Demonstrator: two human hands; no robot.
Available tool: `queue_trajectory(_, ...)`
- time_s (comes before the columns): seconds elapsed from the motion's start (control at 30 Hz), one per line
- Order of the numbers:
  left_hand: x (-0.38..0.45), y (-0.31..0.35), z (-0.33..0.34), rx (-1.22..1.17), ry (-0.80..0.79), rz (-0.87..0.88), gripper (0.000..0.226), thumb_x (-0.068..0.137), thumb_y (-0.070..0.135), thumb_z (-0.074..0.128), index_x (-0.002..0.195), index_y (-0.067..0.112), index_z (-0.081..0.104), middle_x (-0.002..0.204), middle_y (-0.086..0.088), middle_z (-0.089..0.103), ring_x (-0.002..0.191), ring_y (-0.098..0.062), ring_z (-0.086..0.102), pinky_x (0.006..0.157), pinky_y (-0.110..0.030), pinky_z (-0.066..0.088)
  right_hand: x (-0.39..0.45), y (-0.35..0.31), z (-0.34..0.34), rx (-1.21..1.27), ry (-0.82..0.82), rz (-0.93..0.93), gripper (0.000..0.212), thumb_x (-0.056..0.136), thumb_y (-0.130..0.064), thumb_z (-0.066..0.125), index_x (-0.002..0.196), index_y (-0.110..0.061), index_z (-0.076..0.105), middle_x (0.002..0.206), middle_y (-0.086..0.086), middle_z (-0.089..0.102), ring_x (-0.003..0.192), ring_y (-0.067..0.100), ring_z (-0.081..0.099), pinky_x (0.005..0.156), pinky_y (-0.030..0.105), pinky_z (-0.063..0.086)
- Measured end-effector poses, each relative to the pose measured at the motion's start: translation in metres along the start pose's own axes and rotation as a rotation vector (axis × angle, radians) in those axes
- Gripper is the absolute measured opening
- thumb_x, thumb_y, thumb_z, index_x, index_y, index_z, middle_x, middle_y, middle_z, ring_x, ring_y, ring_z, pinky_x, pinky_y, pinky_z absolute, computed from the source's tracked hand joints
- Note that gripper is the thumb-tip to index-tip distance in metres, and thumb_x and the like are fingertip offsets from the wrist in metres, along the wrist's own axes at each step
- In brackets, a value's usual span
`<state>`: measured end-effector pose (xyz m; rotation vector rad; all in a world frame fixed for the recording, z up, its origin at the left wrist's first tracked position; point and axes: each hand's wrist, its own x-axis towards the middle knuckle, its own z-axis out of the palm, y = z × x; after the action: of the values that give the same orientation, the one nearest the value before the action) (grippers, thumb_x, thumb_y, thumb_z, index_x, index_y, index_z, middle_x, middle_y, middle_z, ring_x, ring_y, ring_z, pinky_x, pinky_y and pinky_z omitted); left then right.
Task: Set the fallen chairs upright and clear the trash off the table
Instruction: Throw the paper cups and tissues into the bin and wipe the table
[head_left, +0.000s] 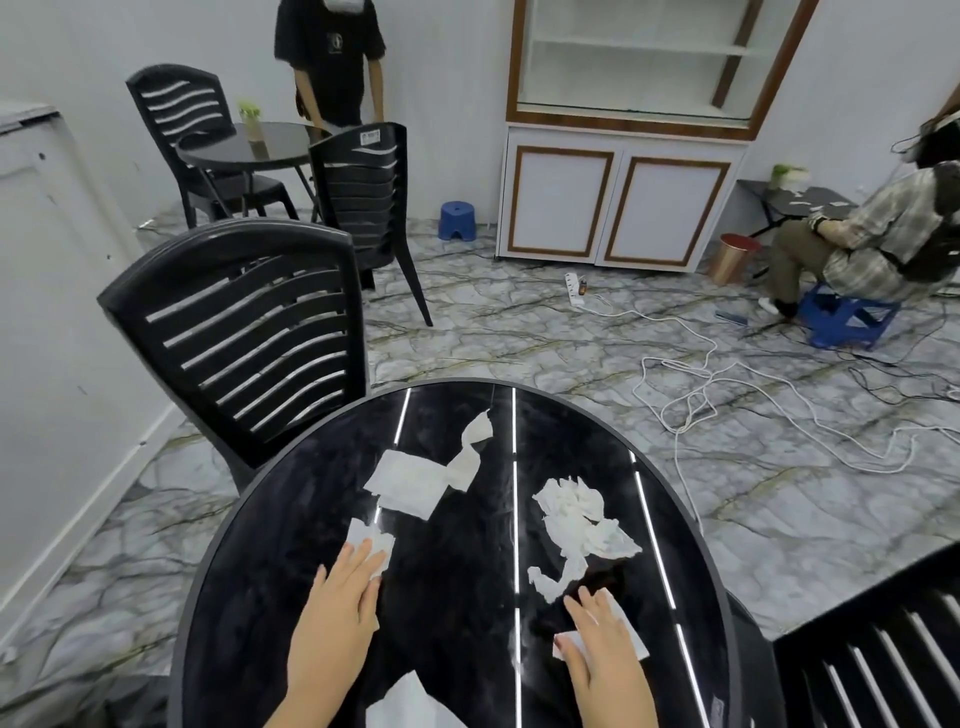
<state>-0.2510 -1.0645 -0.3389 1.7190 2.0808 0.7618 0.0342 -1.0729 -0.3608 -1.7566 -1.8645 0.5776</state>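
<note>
Left hand (345, 587) lies flat, fingers spread, on a tissue scrap (370, 540) near the desk (249, 597) left edge; right hand (602, 639) presses another tissue (631, 636) (near edge), also flat.

Café-style room staged for recording, round black table (249, 597) beneath the left hand (337, 597), slatted chair (249, 332) beyond it, display cabinet (623, 130) far ahead, cables (727, 384) across marble floor (519, 322)
</note>
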Motion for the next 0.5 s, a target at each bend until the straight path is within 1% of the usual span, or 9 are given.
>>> queue_trajectory(0.07,-0.005,0.002,0.0,-0.067,0.04,-0.005,0.027,0.093,0.019,0.05,0.117,0.023,0.062,0.134,0.005,0.054,0.128,-0.002,0.033,0.112,-0.031,0.019,-0.001,0.002,-0.001,0.045,0.035,-0.033,0.037,0.089,-0.066,0.015,0.124,-0.065,0.027,0.138,-0.046,0.024,0.131,-0.022,-0.001,0.105,0.004,0.01)
queue_trajectory(0.1,-0.008,0.002,0.0,-0.108,0.058,-0.01,0.028,0.091,0.013,0.054,0.115,0.023,0.063,0.132,0.009,0.054,0.128,-0.004,0.037,0.112,-0.032,0.022,-0.002,0.002,-0.001,0.07,0.051,-0.046,0.035,0.089,-0.066,0.015,0.122,-0.068,0.026,0.133,-0.055,0.015,0.129,-0.024,0.001,0.103,0.002,0.01)
queue_trajectory(0.13,-0.012,0.002,0.0,-0.158,0.065,-0.014,0.029,0.09,0.01,0.056,0.114,0.024,0.064,0.132,0.013,0.051,0.128,-0.006,0.041,0.113,-0.034,0.024,-0.002,-0.001,-0.002,0.095,0.058,-0.061,0.034,0.089,-0.066,0.017,0.121,-0.069,0.028,0.129,-0.059,0.013,0.128,-0.026,0.005,0.102,0.001,0.012)
queue_trajectory(0.2,-0.02,0.002,-0.001,-0.25,0.072,-0.008,0.032,0.089,0.007,0.057,0.111,0.028,0.065,0.131,0.017,0.048,0.127,-0.003,0.044,0.114,-0.037,0.026,-0.005,-0.008,-0.007,0.161,0.045,-0.051,0.03,0.091,-0.057,0.032,0.117,-0.073,0.031,0.127,-0.058,0.021,0.125,-0.027,0.015,0.101,-0.002,0.016)
queue_trajectory(0.27,-0.029,0.006,-0.005,-0.331,0.081,0.0,0.04,0.088,0.004,0.057,0.106,0.04,0.063,0.129,0.019,0.051,0.122,0.011,0.042,0.113,-0.031,0.026,-0.008,-0.015,-0.011,0.213,0.057,-0.023,0.055,0.086,-0.027,0.053,0.11,-0.075,0.038,0.125,-0.054,0.031,0.121,-0.027,0.024,0.103,0.0,0.018)
queue_trajectory(0.3,-0.033,0.008,-0.008,-0.366,0.092,-0.005,0.047,0.088,0.004,0.058,0.104,0.048,0.061,0.127,0.02,0.055,0.12,0.015,0.041,0.111,-0.025,0.028,-0.009,-0.016,-0.011,0.23,0.048,-0.015,0.07,0.083,-0.011,0.059,0.107,-0.074,0.041,0.122,-0.055,0.032,0.12,-0.027,0.027,0.104,0.003,0.019)
queue_trajectory(0.33,-0.038,0.01,-0.01,-0.394,0.104,-0.021,0.054,0.087,0.003,0.058,0.101,0.056,0.059,0.122,0.023,0.059,0.119,0.016,0.042,0.108,-0.018,0.03,-0.009,-0.017,-0.01,0.247,0.032,-0.006,0.082,0.081,0.002,0.061,0.104,-0.075,0.043,0.119,-0.058,0.032,0.118,-0.028,0.028,0.106,0.007,0.02)
queue_trajectory(0.4,-0.047,0.012,-0.017,-0.417,0.126,-0.046,0.059,0.087,0.003,0.058,0.098,0.061,0.057,0.114,0.024,0.062,0.118,0.011,0.046,0.101,-0.009,0.034,-0.008,-0.024,-0.007,0.286,0.024,-0.014,0.096,0.075,0.016,0.063,0.099,-0.076,0.045,0.113,-0.062,0.033,0.115,-0.03,0.031,0.104,0.008,0.022)
queue_trajectory(0.5,-0.061,0.013,-0.034,-0.433,0.166,-0.098,0.055,0.088,0.005,0.057,0.097,0.06,0.058,0.113,0.033,0.06,0.115,0.012,0.048,0.098,-0.007,0.035,-0.006,-0.048,-0.001,0.394,0.025,-0.036,0.097,0.071,0.022,0.063,0.092,-0.072,0.053,0.103,-0.049,0.054,0.108,-0.028,0.041,0.095,0.002,0.033)
